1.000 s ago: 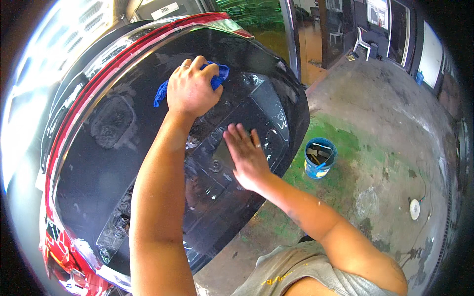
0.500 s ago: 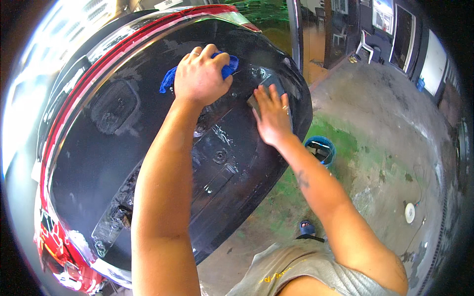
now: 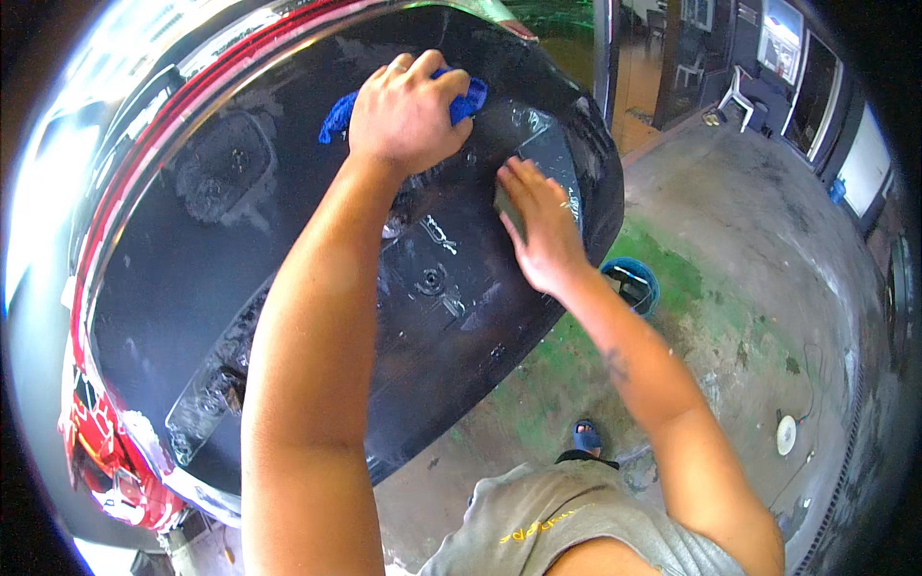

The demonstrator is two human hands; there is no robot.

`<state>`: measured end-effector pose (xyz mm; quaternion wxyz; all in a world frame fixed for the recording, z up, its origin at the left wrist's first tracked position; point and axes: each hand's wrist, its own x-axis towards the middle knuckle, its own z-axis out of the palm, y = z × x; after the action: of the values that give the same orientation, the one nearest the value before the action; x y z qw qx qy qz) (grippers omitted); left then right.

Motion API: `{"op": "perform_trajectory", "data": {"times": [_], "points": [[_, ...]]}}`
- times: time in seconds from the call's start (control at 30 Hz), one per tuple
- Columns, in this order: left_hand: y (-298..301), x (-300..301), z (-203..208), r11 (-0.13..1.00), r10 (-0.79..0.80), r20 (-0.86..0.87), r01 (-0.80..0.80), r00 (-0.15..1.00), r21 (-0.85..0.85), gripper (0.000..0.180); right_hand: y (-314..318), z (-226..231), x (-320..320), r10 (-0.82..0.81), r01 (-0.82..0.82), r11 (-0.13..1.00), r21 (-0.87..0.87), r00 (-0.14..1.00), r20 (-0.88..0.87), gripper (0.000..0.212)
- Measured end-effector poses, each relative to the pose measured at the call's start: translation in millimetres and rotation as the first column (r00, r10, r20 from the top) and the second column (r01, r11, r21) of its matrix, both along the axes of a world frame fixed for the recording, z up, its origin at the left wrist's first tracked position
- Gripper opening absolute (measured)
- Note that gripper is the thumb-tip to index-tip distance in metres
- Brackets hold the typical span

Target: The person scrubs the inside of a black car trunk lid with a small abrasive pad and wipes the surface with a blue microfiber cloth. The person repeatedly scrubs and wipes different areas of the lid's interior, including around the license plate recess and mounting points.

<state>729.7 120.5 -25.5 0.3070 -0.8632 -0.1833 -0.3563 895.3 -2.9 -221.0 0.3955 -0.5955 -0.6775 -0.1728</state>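
Observation:
A dark car tailgate (image 3: 317,206) with wet, matte patches lies beneath both hands. My left hand (image 3: 408,110) is closed on a bunched blue cloth (image 3: 338,117), pressed against the panel's upper part. To the right, my right hand (image 3: 545,226) lies over a thin grey-green sanding block (image 3: 510,209), keeping it flat against the panel near its right edge. Only the block's left side shows; fingers and palm cover the rest. Wet streaks shine on the panel around the right hand.
A blue bucket (image 3: 632,288) with dark things in it stands on the green-stained concrete floor (image 3: 749,250), right of the tailgate. Farther back is a white chair (image 3: 738,96). A round white object (image 3: 787,435) with a cord lies at the right. Red tail lamps (image 3: 110,461) border the panel.
My right hand has slid with the sanding block a little nearer over the panel, its fingers closer together. My left hand keeps its place with the cloth. The whole view has shifted slightly.

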Motion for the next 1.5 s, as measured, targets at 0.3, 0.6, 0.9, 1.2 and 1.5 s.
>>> {"op": "perform_trajectory", "data": {"times": [0.3,0.6,0.9,1.2,1.5], "points": [[-0.5,3.3,-2.6,1.0,0.014,0.012,-0.014,1.0,0.028,0.033,-75.4,-51.9,-80.0,0.145,-0.119,0.97,-0.212,0.983,0.11,0.106],[0.2,4.3,1.4,0.998,-0.007,0.003,0.007,1.0,0.056,0.033,-107.1,-77.1,-75.3,0.237,-0.198,0.929,-0.314,0.967,0.091,0.104],[-1.6,-3.9,-1.1,1.0,0.021,-0.015,-0.021,1.0,0.015,0.035,-79.6,-36.5,-88.1,0.237,-0.207,0.938,-0.28,0.968,0.081,0.097],[4.0,1.0,-5.3,0.999,0.033,-0.011,-0.033,0.999,0.004,0.035,-39.4,-12.9,-88.2,0.19,-0.167,0.964,-0.206,0.977,0.099,0.109],[5.2,1.2,-3.5,1.0,-0.015,-0.004,0.015,1.0,0.019,0.034,-63.4,-34.5,-77.6,0.231,-0.19,0.942,-0.277,0.965,0.122,0.103]]}}
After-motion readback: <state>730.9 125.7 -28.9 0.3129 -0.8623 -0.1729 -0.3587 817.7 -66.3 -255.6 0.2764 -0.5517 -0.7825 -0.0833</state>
